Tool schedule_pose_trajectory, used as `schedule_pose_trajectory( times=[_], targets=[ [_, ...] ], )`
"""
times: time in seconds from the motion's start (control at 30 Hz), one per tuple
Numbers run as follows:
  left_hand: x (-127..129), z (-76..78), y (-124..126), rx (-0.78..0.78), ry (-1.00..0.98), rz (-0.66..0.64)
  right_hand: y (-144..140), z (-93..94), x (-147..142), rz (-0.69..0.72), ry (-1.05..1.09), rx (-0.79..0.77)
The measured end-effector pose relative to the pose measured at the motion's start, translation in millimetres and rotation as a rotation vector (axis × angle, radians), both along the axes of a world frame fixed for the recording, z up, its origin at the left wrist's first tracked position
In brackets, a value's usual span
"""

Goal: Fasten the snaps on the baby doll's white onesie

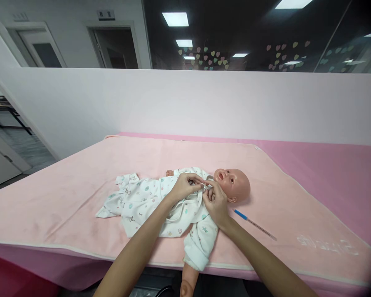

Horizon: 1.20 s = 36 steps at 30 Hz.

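A baby doll (238, 184) lies on its back, its head to the right. It wears a white printed romper (144, 194) whose front hangs loose at the chest. At the doll's neckline, my left hand (187, 185) pinches the romper's edge between thumb and fingers. Close against it, my right hand (215, 203) pinches the same collar edge from the other side. The exact fastening between my fingertips is too small to make out. One doll arm in a rolled sleeve (200, 245) hangs over the table's near edge.
A thermometer-like stick with a blue end (241, 214) lies right of the doll. A peach blanket (80, 173) covers the table over a pink cloth (336, 173). A white low wall (204, 103) with dark glass above stands behind.
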<state>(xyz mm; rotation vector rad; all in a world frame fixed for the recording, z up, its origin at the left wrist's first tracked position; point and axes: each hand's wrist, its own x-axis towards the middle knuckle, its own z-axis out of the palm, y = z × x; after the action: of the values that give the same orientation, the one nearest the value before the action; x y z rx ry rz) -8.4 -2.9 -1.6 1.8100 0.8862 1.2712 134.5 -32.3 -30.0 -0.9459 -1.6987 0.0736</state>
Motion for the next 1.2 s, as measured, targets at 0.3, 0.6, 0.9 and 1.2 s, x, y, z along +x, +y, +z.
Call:
schedule_pose_trajectory(
  times=[0.3, 0.6, 0.9, 1.2],
  targets=[
    [-1.0, -5.5, 4.3, 0.004, -0.028, -0.015, 1.6, -2.5, 2.8, -0.009, 0.011, 0.021],
    [-1.0, -3.3, 2.7, -0.022, -0.057, -0.008, 2.9, -4.1, 4.7, 0.013, 0.005, 0.02],
    [-0.9, -2.7, 2.8, -0.027, -0.053, -0.012, 2.8, -5.2, 4.5, 0.018, 0.015, 0.019],
    [-1.9, -0.9, 3.1, -0.096, -0.123, -0.061, 2.8, -3.7, 3.9, 0.059, 0.04, 0.042]
  ],
)
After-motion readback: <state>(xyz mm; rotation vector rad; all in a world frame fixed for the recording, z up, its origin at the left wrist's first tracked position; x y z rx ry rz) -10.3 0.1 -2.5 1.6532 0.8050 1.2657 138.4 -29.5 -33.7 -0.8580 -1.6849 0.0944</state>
